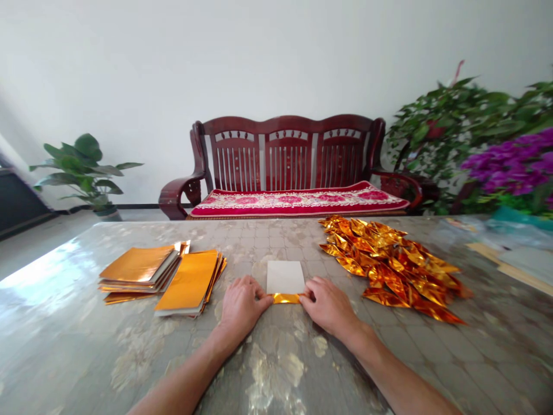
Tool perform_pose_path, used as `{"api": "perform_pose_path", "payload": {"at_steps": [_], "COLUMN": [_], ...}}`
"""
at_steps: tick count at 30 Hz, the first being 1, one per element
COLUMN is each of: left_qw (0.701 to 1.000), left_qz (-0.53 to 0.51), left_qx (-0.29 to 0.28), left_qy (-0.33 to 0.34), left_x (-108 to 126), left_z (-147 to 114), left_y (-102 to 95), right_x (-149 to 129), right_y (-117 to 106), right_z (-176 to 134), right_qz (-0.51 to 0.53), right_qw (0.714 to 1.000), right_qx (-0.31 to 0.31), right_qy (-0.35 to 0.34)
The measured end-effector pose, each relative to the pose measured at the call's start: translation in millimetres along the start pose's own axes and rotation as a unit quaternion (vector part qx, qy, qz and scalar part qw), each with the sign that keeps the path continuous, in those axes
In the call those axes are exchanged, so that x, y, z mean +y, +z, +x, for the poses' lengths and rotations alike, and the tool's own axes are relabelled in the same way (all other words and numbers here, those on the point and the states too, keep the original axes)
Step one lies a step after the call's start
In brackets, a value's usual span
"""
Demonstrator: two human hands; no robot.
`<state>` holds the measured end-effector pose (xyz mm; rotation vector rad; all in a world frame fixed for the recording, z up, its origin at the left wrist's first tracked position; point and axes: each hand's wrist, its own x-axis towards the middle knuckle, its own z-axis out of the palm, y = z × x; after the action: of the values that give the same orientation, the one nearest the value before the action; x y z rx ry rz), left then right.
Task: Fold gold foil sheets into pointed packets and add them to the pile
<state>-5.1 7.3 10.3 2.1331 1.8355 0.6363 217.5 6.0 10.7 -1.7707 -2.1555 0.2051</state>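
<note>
A sheet of gold foil paper [285, 277] lies white side up at the middle of the table, its near edge folded over into a narrow gold strip. My left hand [245, 301] pinches the left end of that fold, thumb and fingers closed on it. At the right end, my right hand [325, 304] grips the fold the same way. To the left sit two stacks of gold foil paper, a farther stack [136, 264] and a nearer stack [189, 281]. A heap of folded gold foil pieces [391, 271] spreads out on the right.
The table [129, 346] has a patterned, shiny cover. Clear plastic bags [458, 229] and flat paper pieces [525, 265] lie at its right side. Beyond it stand a wooden bench [287, 153] with a red cushion, a potted plant [88, 173] and purple flowers [510, 161].
</note>
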Motion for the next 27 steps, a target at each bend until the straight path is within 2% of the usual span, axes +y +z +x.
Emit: {"api": "perform_pose_path", "payload": {"at_steps": [15, 22, 27], "left_qw": [1.0, 1.0, 0.998], "left_qz": [0.016, 0.016, 0.005], "left_qx": [-0.012, 0.008, 0.023], "left_qy": [0.003, 0.013, 0.053], "left_x": [0.6, -2.7, -0.5], "left_z": [1.2, -0.2, -2.5], "left_y": [0.2, 2.8, 3.1], "right_x": [-1.1, -2.8, -5.3], "right_y": [-4.3, -6.6, -9.3], "right_z": [-2.8, -2.5, -4.3], "right_qz": [-0.011, -0.003, -0.006], "right_qw": [1.0, 0.999, 0.999], "right_qx": [-0.001, 0.003, -0.008], "right_qy": [0.027, 0.049, 0.051]}}
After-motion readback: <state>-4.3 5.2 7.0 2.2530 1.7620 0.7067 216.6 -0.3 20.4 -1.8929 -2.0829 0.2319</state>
